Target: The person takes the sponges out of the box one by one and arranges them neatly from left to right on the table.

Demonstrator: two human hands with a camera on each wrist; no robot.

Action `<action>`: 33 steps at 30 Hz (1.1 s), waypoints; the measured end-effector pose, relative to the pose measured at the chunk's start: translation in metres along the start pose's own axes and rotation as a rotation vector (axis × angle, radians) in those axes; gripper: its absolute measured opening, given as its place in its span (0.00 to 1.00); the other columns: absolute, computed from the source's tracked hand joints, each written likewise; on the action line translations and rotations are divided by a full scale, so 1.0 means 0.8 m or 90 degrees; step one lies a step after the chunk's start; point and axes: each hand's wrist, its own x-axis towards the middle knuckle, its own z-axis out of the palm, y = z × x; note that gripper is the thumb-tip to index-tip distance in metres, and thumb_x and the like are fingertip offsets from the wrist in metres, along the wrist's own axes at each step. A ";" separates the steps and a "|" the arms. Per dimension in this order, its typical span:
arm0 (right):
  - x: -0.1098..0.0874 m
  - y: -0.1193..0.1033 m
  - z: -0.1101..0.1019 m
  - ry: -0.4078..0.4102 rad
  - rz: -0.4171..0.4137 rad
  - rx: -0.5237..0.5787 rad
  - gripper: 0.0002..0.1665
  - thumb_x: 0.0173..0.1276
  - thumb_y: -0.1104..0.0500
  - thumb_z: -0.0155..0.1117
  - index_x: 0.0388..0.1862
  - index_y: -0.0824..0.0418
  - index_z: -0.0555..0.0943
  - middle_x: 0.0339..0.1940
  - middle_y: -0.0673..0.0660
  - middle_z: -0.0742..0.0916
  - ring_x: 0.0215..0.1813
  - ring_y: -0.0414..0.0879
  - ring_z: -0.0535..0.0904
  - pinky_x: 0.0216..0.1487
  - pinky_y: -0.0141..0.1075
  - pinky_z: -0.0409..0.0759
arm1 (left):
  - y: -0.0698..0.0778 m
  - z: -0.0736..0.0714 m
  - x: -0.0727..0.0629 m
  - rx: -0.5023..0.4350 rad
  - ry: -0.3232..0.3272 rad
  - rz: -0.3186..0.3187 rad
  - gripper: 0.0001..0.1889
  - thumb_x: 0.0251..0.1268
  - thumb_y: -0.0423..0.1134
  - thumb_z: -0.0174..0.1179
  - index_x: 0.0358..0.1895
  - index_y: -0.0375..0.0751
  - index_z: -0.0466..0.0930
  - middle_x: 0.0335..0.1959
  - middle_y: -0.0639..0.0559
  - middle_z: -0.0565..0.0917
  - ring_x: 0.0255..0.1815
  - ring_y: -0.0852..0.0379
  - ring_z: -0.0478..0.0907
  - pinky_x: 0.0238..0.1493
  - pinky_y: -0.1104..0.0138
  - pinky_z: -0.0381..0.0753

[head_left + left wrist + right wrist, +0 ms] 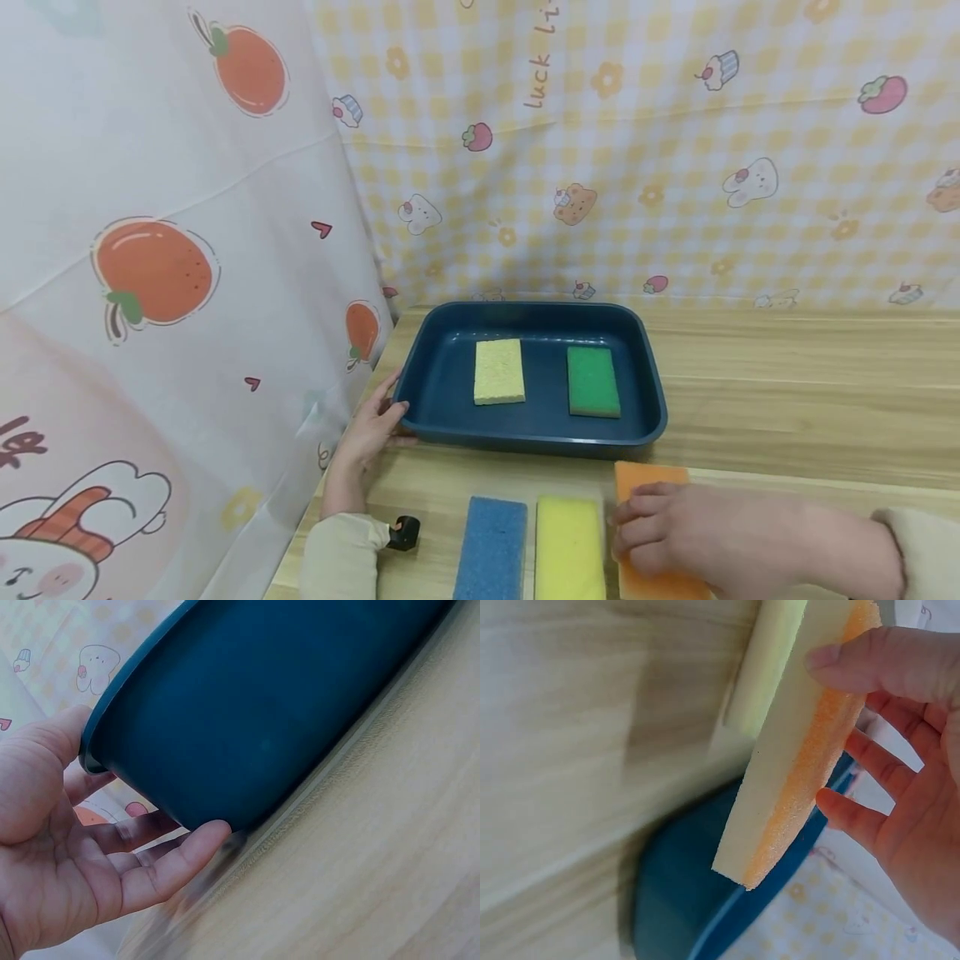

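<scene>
L hand grips the tray at its front-left corner, thumb on the rim, fingers on the outer wall. R hand pinches the orange sponge betw. thumb and fingers; in the right wrist view its side is pale. This sponge is just in front of the tray's front-right corner; if it rests on the bench, I can't tell.

To the left of it lie, side by side and w/ small gaps, the yellow sponge and then the blue sponge, both in front of the tray. A small black piece sits at the L sleeve.

The bench has light wood grain, and a seam runs from side to side in its front part, paler on the near side. Along its back edge hangs a yellow-white checked cloth w/ flowers, strawberries, bunnies etc.; along its left edge a white cloth w/ orange fruits.

The tray, dark blue, rect. w/ rounded corners, stands near the back-left corner of the bench. Inside, flat on its floor: pale yellow sponge left of centre, green sponge toward the right wall, well apart.
</scene>
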 end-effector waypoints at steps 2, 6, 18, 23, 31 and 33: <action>0.001 -0.001 0.006 0.000 -0.012 0.001 0.23 0.67 0.40 0.44 0.56 0.46 0.73 0.56 0.40 0.75 0.59 0.39 0.68 0.55 0.39 0.72 | 0.000 -0.001 0.000 0.000 0.003 -0.001 0.31 0.66 0.31 0.43 0.70 0.56 0.48 0.59 0.30 0.62 0.51 0.36 0.71 0.36 0.52 0.81; 0.004 0.000 0.017 0.000 -0.037 0.024 0.20 0.69 0.44 0.44 0.57 0.45 0.72 0.57 0.39 0.74 0.60 0.38 0.67 0.57 0.38 0.71 | 0.002 -0.001 -0.001 0.000 0.008 -0.001 0.31 0.66 0.31 0.43 0.70 0.55 0.48 0.58 0.29 0.63 0.50 0.37 0.71 0.36 0.53 0.81; 0.006 0.005 0.053 -0.006 -0.055 0.029 0.22 0.70 0.43 0.42 0.59 0.45 0.70 0.57 0.38 0.74 0.59 0.37 0.67 0.55 0.34 0.72 | 0.002 0.003 -0.001 0.002 0.015 0.002 0.31 0.66 0.31 0.43 0.70 0.55 0.50 0.59 0.30 0.64 0.49 0.38 0.73 0.35 0.53 0.81; 0.005 0.006 0.062 -0.023 -0.056 0.021 0.23 0.70 0.42 0.41 0.61 0.44 0.68 0.58 0.38 0.73 0.59 0.37 0.67 0.53 0.35 0.73 | 0.002 0.003 -0.001 0.000 0.016 -0.001 0.31 0.65 0.31 0.43 0.70 0.55 0.50 0.59 0.30 0.64 0.48 0.38 0.73 0.35 0.53 0.81; 0.006 0.008 0.074 -0.034 -0.070 -0.010 0.24 0.70 0.42 0.39 0.62 0.43 0.66 0.58 0.39 0.73 0.59 0.38 0.67 0.51 0.36 0.74 | 0.002 0.004 -0.003 0.004 0.018 -0.001 0.31 0.66 0.31 0.43 0.70 0.55 0.49 0.58 0.30 0.64 0.47 0.39 0.74 0.35 0.53 0.81; 0.006 0.008 0.076 -0.029 -0.071 -0.012 0.24 0.70 0.42 0.39 0.63 0.43 0.66 0.58 0.39 0.73 0.59 0.38 0.67 0.51 0.37 0.75 | 0.003 0.003 -0.003 0.004 0.016 0.001 0.31 0.66 0.31 0.43 0.70 0.55 0.50 0.58 0.30 0.64 0.48 0.39 0.74 0.35 0.53 0.81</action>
